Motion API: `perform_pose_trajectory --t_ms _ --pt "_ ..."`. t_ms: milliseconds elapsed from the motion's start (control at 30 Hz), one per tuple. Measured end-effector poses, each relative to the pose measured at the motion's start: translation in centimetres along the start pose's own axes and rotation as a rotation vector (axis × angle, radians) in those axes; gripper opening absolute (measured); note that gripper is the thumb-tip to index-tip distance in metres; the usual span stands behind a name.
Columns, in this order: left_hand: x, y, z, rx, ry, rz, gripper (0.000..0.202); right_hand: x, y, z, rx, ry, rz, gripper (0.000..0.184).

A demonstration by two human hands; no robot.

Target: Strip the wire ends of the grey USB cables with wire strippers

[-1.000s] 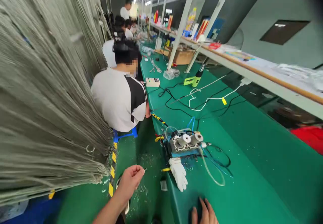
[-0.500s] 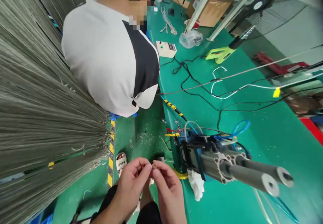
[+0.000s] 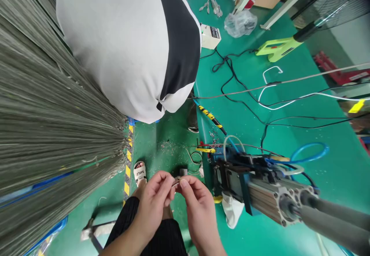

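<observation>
Metal piece [image 3: 176, 181], up-right, left hand [image 3: 153, 199], right hand [image 3: 197, 206]

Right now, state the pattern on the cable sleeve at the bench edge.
The cable sleeve has yellow and black bands; head view.

A pneumatic cylinder unit [image 3: 260, 186] with a blue air hose [image 3: 309, 144] sits on the green bench [image 3: 332, 171], a white glove [image 3: 232, 209] against it; black cables [image 3: 231, 71] trail toward a beige control box [image 3: 210, 36], a plastic bag [image 3: 240, 23] and a lime-green tool [image 3: 274, 50]; a co-worker in a white-and-black shirt [image 3: 127, 44] sits beside the bench; a dense sheaf of grey wires [image 3: 52, 106] fans out at left; a white sandal [image 3: 140, 173] stands on the green floor [image 3: 156, 159].
</observation>
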State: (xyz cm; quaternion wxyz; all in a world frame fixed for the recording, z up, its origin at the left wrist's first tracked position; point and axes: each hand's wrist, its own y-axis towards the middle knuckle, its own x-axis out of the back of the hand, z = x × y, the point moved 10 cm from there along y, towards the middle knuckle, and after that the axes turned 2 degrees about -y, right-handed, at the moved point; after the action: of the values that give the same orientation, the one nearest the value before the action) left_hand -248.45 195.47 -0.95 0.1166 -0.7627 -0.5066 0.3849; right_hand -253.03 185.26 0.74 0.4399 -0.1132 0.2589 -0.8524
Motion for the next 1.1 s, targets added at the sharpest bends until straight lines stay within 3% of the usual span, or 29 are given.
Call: perform_pose_trajectory --t_ms 100,233,600,833,1000,1100 --pt "-0.4 0.1 0.2 0.030 -0.008 0.054 0.022 0.1 0.2 0.5 0.021 -0.067 0.000 0.021" --pt "-0.4 0.3 -0.3 0.047 0.159 0.070 0.026 0.1 0.3 0.9 0.016 -0.109 0.026 0.019" --pt "1.4 1.2 -0.1 0.039 0.243 0.033 0.027 -0.2 0.6 -1.2 -0.083 0.108 -0.030 0.024" --pt "0.5 1.2 -0.7 0.052 0.278 0.094 0.017 0.2 0.5 -1.2 -0.108 0.041 0.022 0.024" --pt "1.2 1.1 0.7 0.092 0.256 0.053 0.023 -0.6 0.3 -2.2 -0.232 0.154 0.079 0.024" --pt "1.3 1.2 2.3 0.162 0.224 0.087 0.024 -0.1 0.4 -1.8 -0.161 0.061 0.056 0.024"
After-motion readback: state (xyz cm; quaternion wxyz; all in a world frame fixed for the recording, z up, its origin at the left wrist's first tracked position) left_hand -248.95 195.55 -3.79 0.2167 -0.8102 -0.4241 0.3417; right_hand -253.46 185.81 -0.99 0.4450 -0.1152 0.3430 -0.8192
